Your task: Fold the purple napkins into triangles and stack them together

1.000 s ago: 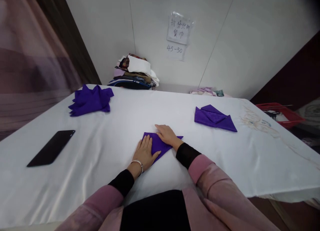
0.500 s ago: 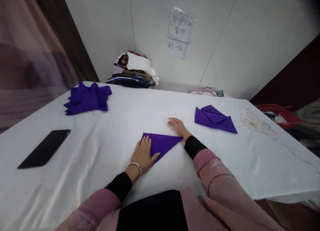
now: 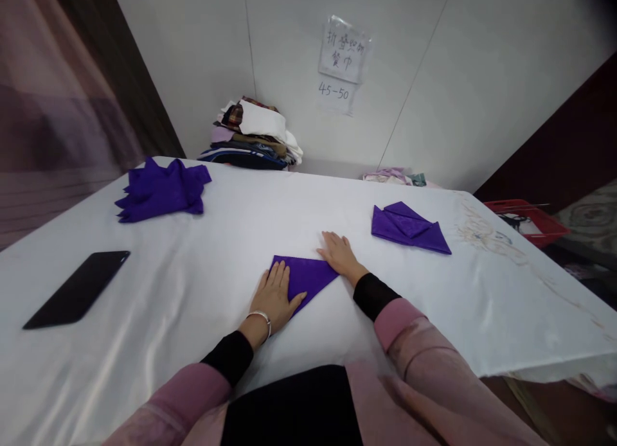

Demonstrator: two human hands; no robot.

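Where the white tablecloth (image 3: 255,221) reaches toward the viewer, a purple napkin (image 3: 309,282), folded into a triangle, lies near the centre of the surface. The left hand (image 3: 272,298) rests flat on its left part, the four fingers close together and the thumb apart; the right hand (image 3: 341,256) lies over its right tip, fingers extended and slightly parted. The tablecloth is satiny, with glossy creases at near left and pale embroidery (image 3: 486,234) at right. A flat black device (image 3: 80,288) lies at left, a heap of purple cloth (image 3: 164,189) at far left, and a second folded napkin (image 3: 409,229) at far right. Beyond, a pale wall (image 3: 414,22) bears a handwritten sheet (image 3: 344,51) above a smaller one marked "45-50" (image 3: 333,94). A clothing stack (image 3: 260,134) stands against it, with a lower cloth pile (image 3: 391,176) to the right. A curtain (image 3: 58,105) hangs at left; a red basket (image 3: 547,226) stands past the right edge.
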